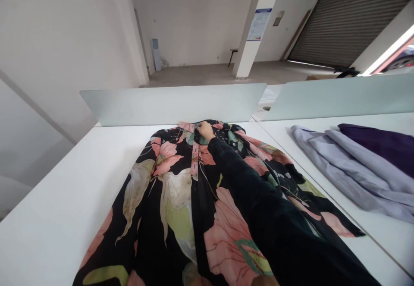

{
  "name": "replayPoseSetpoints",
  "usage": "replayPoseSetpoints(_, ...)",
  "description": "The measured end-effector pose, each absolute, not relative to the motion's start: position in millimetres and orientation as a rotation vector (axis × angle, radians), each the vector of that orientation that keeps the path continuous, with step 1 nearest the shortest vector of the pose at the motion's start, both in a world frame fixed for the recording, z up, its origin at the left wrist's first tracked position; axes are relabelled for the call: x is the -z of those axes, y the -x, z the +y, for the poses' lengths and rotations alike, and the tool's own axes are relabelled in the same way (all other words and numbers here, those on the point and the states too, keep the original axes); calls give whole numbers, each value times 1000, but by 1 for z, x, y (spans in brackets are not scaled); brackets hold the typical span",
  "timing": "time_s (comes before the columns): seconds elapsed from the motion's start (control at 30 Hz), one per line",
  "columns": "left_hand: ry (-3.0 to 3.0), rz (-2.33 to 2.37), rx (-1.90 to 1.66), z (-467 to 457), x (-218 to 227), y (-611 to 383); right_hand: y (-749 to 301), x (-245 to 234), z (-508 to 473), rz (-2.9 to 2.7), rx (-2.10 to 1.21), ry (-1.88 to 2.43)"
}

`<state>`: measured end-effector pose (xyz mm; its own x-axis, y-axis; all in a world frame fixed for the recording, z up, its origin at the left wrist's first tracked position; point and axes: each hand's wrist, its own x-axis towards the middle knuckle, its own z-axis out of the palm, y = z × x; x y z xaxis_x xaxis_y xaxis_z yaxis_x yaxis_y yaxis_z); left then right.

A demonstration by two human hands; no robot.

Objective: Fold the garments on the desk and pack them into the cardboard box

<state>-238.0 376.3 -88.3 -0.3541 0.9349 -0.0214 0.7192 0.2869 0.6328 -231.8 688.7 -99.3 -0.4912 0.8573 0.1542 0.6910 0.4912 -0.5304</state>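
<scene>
A black garment with large pink, cream and green flowers (168,191) lies spread flat on a white table (64,191), its pink-trimmed collar end at the far side. My right hand (205,129), in a long black sleeve, reaches across the garment to that far collar edge. Its fingers are curled closed, pinching the pink trim of the garment. My left hand is not in view.
A frosted divider panel (174,103) stands along the table's far edge, with a second one (339,94) to the right. On the adjoining table at right lie a folded lavender garment (349,169) and a dark purple one (381,141). A white pillar (255,23) stands beyond.
</scene>
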Motion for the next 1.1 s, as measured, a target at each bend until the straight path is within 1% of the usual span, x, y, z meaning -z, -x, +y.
replayPoseSetpoints(0.13,-1394,2173,-810,350,93,210,220,90,677,-2402,-524,1222)
replayPoseSetpoints(0.23,-1128,2160,-946,308,91,190,204,75,657,-2495,-488,1072)
replayPoseSetpoints(0.37,-734,1810,-1007,205,107,148,154,47,605,-2712,-475,675)
replayPoseSetpoints(0.5,-613,1701,-986,127,124,108,64,21,520,-2892,-588,313)
replayPoseSetpoints(0.6,-517,1643,-1021,115,133,88,-9,16,447,-2974,-793,128)
replayPoseSetpoints(0.67,-272,1573,-1195,120,138,82,-47,28,400,-2971,-994,106)
replayPoseSetpoints(0.77,242,1416,-1529,132,142,84,-75,67,342,-2891,-1408,183)
replayPoseSetpoints(0.87,440,1388,-1641,136,137,97,-77,113,302,-2578,-1721,517)
replayPoseSetpoints(0.9,405,1425,-1624,135,133,101,-76,125,293,-2462,-1757,614)
replayPoseSetpoints(0.97,105,1551,-1482,132,122,107,-74,141,283,-2286,-1747,724)
replayPoseSetpoints(1.1,-938,1908,-1104,137,99,116,-79,145,289,-2153,-1726,753)
